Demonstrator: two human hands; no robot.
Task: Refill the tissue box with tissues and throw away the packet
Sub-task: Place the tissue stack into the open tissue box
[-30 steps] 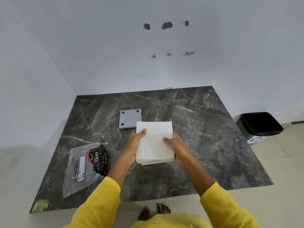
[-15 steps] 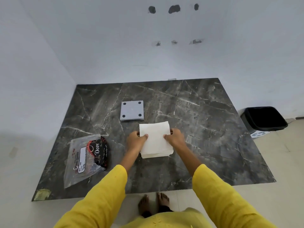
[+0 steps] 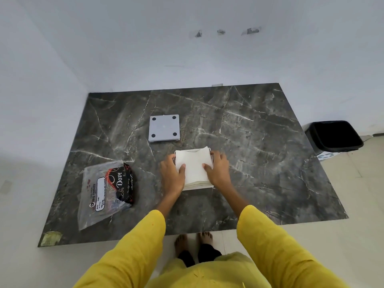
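— Tissues (image 3: pixel 194 168) first: where does the white stack sit?
— Near the middle of the dark marble bench (image 3: pixel 259 142), lying flat, held between both hands. A thin white edge shows under its near side and a bit of rim at its far right corner, so it seems to rest in or on the tissue box (image 3: pixel 199 187), though most of that box is hidden.
— How are the hands placed?
— The left hand (image 3: pixel 171 175) closes its grip on the stack's left edge, thumb on top of the paper, fingers curled over the side. The right hand (image 3: pixel 217 170) does the same on the right edge, thumb on top, fingers wrapped down the side.
— And the packet?
— The clear plastic packet (image 3: pixel 106 191) with a black and red printed panel lies flat on the bench to the left, apart from the hands.
— Anything else on the bench?
— A grey square lid (image 3: pixel 164 127) with four dark dots at its corners lies beyond the stack, apart from it.
— The bin?
— A black bin (image 3: pixel 332 136) stands on the floor past the bench's right side, open at the top. Yellow sleeves (image 3: pixel 276 246) cover both forearms.
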